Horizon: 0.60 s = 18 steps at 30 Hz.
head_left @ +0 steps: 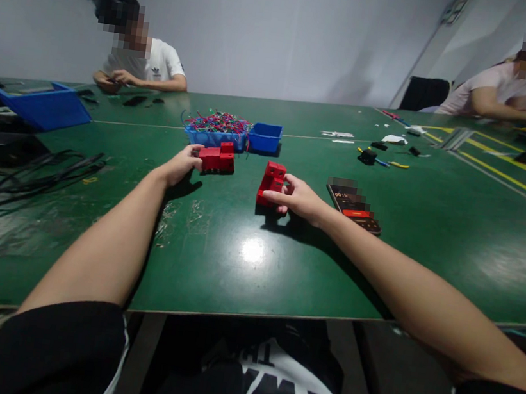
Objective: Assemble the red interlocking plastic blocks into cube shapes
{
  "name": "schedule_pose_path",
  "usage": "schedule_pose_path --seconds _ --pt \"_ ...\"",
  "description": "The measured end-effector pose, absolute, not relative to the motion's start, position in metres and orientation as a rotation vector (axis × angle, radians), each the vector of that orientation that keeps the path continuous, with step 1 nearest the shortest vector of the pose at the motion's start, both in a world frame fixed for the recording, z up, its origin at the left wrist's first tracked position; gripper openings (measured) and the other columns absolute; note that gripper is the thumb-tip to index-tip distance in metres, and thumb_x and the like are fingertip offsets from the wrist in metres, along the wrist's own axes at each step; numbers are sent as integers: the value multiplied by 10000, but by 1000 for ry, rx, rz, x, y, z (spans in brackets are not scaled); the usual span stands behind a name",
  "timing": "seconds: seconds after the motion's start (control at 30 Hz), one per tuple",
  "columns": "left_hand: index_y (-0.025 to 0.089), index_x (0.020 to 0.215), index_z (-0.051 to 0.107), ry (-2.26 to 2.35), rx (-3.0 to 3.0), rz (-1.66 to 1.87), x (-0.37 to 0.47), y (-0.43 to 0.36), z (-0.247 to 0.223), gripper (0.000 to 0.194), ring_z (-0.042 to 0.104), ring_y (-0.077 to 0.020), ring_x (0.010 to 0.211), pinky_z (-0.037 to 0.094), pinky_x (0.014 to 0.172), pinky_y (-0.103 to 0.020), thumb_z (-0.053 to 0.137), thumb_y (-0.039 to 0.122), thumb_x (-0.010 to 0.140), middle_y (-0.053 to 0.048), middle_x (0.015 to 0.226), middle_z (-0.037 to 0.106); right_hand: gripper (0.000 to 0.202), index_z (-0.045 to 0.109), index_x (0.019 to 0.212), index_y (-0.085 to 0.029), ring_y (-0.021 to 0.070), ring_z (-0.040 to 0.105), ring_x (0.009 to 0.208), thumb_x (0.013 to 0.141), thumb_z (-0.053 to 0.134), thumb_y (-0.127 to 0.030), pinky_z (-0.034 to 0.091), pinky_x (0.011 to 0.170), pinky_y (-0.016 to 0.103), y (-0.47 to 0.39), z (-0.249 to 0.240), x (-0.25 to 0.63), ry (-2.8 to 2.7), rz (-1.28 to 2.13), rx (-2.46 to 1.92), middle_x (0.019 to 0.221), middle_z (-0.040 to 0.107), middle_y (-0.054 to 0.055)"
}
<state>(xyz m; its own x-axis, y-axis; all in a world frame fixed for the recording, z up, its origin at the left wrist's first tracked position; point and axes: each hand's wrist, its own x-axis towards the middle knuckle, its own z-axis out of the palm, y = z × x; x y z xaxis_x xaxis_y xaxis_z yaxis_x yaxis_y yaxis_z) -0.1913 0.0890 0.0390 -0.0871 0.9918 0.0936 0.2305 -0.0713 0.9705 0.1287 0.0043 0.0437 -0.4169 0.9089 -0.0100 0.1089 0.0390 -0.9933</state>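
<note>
My left hand [183,165] grips the left end of a red block-like part [218,158] with a raised corner, just in front of the blue bins. My right hand [297,198] is closed around a second red part [269,182], which looks hollowed out and stands tilted over the green table [215,262]. A gap separates the two red parts. Behind them, a blue bin [221,142] is heaped with thin coloured wires [219,123]. A smaller blue bin [265,139] stands right beside it. The fingertips behind each red part are partly hidden.
A phone [353,206] lies right of my right hand. Pliers [398,164] and a small black part [368,156] are farther back. Black cables [52,176] and a tilted blue tray [45,107] occupy the left. Two people [149,66] sit across the table.
</note>
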Motion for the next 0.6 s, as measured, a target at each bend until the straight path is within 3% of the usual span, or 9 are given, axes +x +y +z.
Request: schedule_pose_path --seconds 0.33,0.6 --pt "174 1138 517 1418 1432 1256 -186 86 41 680 605 -154 849 492 830 -287 616 49 477 -13 935 617 604 507 1097 -181 67 554 535 658 853 -410 457 450 186 4 43 128 -1606 1457 -1036 825 675 2" --pt "205 941 523 1630 1505 1278 -198 94 33 499 555 -154 732 471 695 -274 638 116 464 21 800 586 621 508 1110 -181 73 560 563 651 855 -415 460 456 180 4 43 128 -1610 1450 -1025 801 658 -7"
